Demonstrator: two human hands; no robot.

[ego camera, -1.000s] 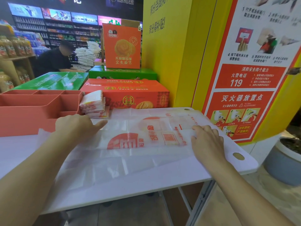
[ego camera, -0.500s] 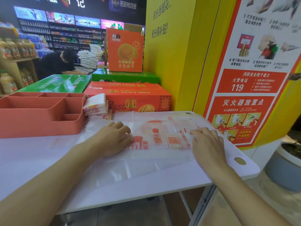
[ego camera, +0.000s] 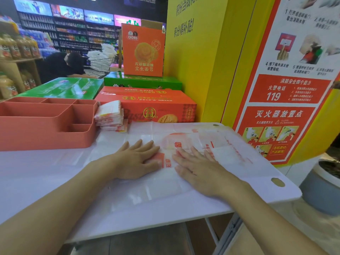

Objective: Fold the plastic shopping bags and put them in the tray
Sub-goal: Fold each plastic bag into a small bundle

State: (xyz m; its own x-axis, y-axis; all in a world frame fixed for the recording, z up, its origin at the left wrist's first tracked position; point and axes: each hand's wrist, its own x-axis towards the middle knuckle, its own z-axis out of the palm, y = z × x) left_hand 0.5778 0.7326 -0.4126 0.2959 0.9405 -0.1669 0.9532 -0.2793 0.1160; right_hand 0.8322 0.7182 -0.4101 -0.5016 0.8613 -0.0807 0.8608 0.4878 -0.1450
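Observation:
A translucent white plastic shopping bag [ego camera: 217,148] with red print lies flat on the white table [ego camera: 36,173]. My left hand [ego camera: 138,159] presses its middle with flat, spread fingers. Just to the right, my right hand [ego camera: 198,168] also lies flat on the bag, fingers straight and pointing up-left. A salmon-pink divided tray [ego camera: 46,126] stands at the table's back left. Against the tray's right side leans a stack of folded bags [ego camera: 110,116].
Red [ego camera: 156,105] and green [ego camera: 143,81] cartons are stacked behind the table. A yellow pillar with a fire-safety poster [ego camera: 283,89] stands at the right. On the floor at the right sits a grey planter [ego camera: 322,186]. A person [ego camera: 62,65] bends over by the far shelves.
Both hands have slid toward the bag's middle, the left hand rightward and the right hand leftward, and now lie close together, flat on it.

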